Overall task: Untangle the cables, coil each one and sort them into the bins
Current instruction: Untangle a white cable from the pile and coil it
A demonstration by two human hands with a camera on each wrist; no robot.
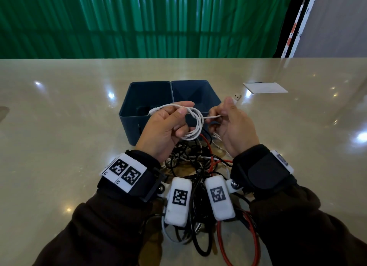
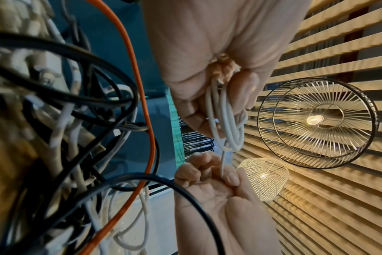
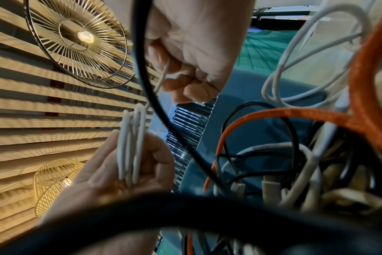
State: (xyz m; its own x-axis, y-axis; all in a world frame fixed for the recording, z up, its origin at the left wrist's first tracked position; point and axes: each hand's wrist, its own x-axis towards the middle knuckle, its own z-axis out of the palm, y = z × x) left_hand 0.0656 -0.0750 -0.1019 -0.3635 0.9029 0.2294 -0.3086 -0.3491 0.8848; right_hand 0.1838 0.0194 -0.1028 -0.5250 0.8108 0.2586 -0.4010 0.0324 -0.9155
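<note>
My left hand (image 1: 179, 117) holds a small coil of white cable (image 1: 195, 126) in curled fingers, above the near wall of two dark blue bins (image 1: 127, 116). From the coil a short tail runs right to my right hand (image 1: 223, 111), which pinches it just below its USB plug (image 1: 236, 97). In the left wrist view the coil (image 2: 227, 124) hangs from my left hand (image 2: 233, 82), with the right hand (image 2: 226, 174) below. The right wrist view shows my right hand (image 3: 164, 75) on the tail and the coil (image 3: 131, 146). A tangle of black, white and orange cables (image 1: 198, 166) lies under my wrists.
The two bins stand side by side in the middle of the glossy beige table (image 1: 59, 126), just beyond the tangle. A white sheet of paper (image 1: 265, 87) lies at the back right. A green curtain (image 1: 139, 21) hangs behind the table's far edge.
</note>
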